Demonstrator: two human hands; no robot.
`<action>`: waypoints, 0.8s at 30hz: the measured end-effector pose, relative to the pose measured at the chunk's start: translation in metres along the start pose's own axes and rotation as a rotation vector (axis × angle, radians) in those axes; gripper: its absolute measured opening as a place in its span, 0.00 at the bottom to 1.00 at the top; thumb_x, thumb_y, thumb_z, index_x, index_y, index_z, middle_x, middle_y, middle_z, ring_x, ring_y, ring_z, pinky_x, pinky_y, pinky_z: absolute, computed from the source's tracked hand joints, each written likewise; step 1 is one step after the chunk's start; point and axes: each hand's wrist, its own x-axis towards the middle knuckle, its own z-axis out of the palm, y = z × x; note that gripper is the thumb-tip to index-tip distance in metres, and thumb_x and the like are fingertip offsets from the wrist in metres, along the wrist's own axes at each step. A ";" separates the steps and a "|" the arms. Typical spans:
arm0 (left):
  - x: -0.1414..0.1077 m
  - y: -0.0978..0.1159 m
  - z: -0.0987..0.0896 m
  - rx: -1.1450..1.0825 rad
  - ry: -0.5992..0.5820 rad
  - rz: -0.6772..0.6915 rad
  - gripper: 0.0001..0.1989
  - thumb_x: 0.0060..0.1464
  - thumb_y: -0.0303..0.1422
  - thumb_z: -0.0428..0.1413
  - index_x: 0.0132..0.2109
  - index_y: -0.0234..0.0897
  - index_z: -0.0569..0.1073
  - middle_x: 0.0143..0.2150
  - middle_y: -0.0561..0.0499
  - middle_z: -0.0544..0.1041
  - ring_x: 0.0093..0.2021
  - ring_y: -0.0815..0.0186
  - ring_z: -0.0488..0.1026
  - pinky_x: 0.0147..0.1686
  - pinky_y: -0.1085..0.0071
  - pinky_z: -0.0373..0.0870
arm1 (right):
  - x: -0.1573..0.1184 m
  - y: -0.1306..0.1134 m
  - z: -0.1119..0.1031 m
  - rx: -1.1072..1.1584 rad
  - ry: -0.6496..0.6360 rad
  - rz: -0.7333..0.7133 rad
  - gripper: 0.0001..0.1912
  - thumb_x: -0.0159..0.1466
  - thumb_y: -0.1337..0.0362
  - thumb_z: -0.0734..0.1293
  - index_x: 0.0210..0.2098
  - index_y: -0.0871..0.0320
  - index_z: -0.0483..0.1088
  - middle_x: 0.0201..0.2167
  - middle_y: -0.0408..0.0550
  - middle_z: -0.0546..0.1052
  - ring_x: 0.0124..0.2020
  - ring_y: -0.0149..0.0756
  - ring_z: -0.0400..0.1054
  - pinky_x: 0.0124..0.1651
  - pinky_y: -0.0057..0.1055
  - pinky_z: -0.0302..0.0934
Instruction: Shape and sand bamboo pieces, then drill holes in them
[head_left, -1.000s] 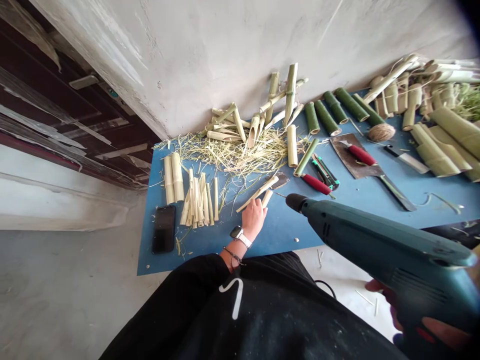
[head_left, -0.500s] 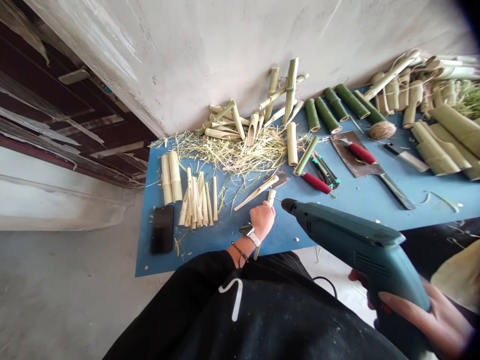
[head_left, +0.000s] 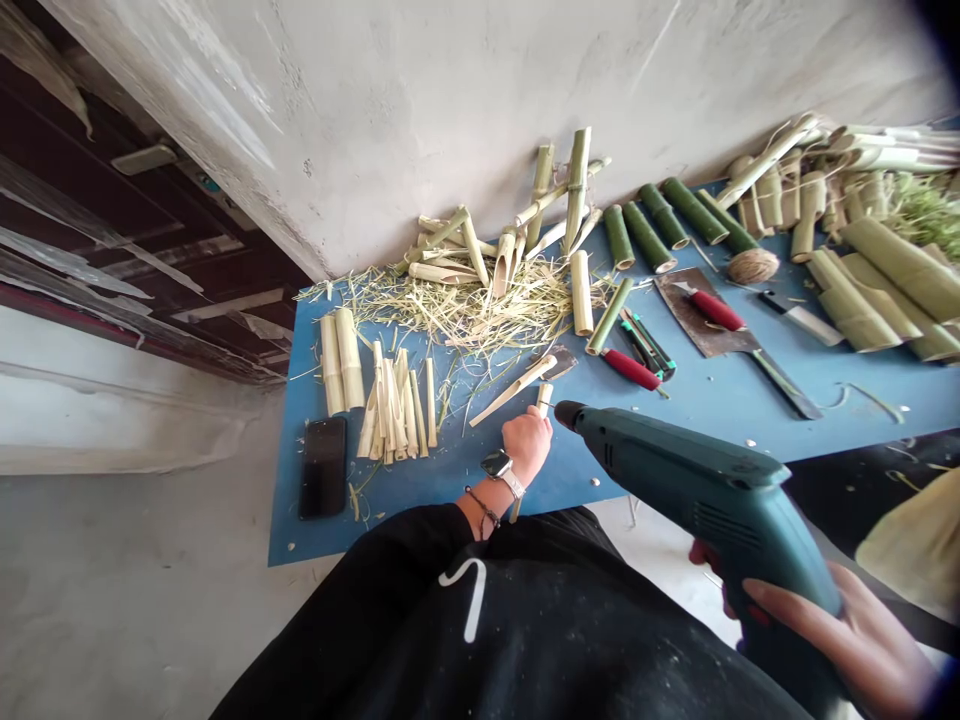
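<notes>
My left hand (head_left: 527, 443) is closed round a slim pale bamboo piece (head_left: 545, 396), whose upper end sticks out above the fist. A teal power drill (head_left: 690, 480) is gripped by my right hand (head_left: 832, 625) at its handle. The drill's thin bit points left and its tip meets the side of the bamboo piece just above my left fingers; how deep it sits I cannot tell. Beyond my left hand lies a split, pointed bamboo strip (head_left: 516, 388) beside a small blade (head_left: 559, 362).
On the blue table (head_left: 442, 490) are a phone (head_left: 323, 468), several cut bamboo strips (head_left: 394, 405), and a heap of shavings (head_left: 480, 315). Farther right lie a red-handled knife (head_left: 632, 370), a cleaver (head_left: 705, 315), green bamboo tubes (head_left: 649, 237) and a twine ball (head_left: 752, 265).
The drill has shifted slightly left, its chuck closer to the bamboo piece. My left hand keeps its hold, and the whole view has tilted a little.
</notes>
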 end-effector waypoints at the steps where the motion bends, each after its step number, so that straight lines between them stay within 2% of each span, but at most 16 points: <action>1: 0.000 0.000 0.000 -0.003 0.002 0.001 0.13 0.58 0.35 0.42 0.38 0.29 0.66 0.28 0.39 0.74 0.30 0.57 0.75 0.27 0.69 0.67 | 0.000 0.001 0.001 -0.008 0.000 -0.010 0.25 0.49 0.41 0.63 0.36 0.52 0.73 0.30 0.47 0.75 0.26 0.44 0.67 0.29 0.37 0.64; 5: 0.000 -0.001 0.002 -0.016 0.010 0.006 0.13 0.58 0.35 0.42 0.38 0.29 0.65 0.27 0.40 0.74 0.30 0.57 0.75 0.28 0.70 0.67 | 0.002 0.010 0.000 -0.059 -0.003 -0.038 0.25 0.49 0.42 0.63 0.37 0.52 0.73 0.30 0.47 0.75 0.25 0.43 0.67 0.27 0.36 0.65; 10: 0.001 -0.002 0.004 -0.023 0.009 0.006 0.13 0.58 0.35 0.42 0.37 0.29 0.66 0.27 0.40 0.74 0.30 0.58 0.75 0.27 0.70 0.67 | 0.002 0.015 -0.001 -0.095 0.028 -0.042 0.26 0.49 0.42 0.63 0.38 0.52 0.73 0.34 0.47 0.75 0.27 0.44 0.68 0.28 0.35 0.66; 14: 0.001 -0.002 0.004 -0.027 0.012 0.010 0.13 0.58 0.35 0.42 0.38 0.29 0.66 0.27 0.40 0.74 0.30 0.58 0.75 0.27 0.70 0.67 | -0.002 0.005 0.002 -0.095 0.047 -0.016 0.24 0.51 0.42 0.62 0.37 0.52 0.72 0.32 0.45 0.75 0.28 0.44 0.68 0.27 0.35 0.63; 20: 0.000 -0.001 0.001 -0.025 0.001 0.008 0.13 0.58 0.35 0.42 0.38 0.28 0.66 0.27 0.40 0.75 0.30 0.57 0.75 0.27 0.69 0.67 | -0.006 -0.011 0.004 -0.050 0.033 0.057 0.26 0.50 0.40 0.61 0.36 0.53 0.72 0.22 0.44 0.72 0.24 0.42 0.66 0.27 0.35 0.61; 24: 0.000 0.000 -0.001 -0.025 -0.009 0.006 0.14 0.58 0.35 0.42 0.38 0.28 0.66 0.27 0.40 0.74 0.31 0.58 0.75 0.29 0.70 0.67 | -0.007 -0.016 0.004 -0.040 0.041 0.078 0.25 0.50 0.41 0.62 0.35 0.53 0.72 0.22 0.43 0.72 0.25 0.42 0.67 0.30 0.34 0.61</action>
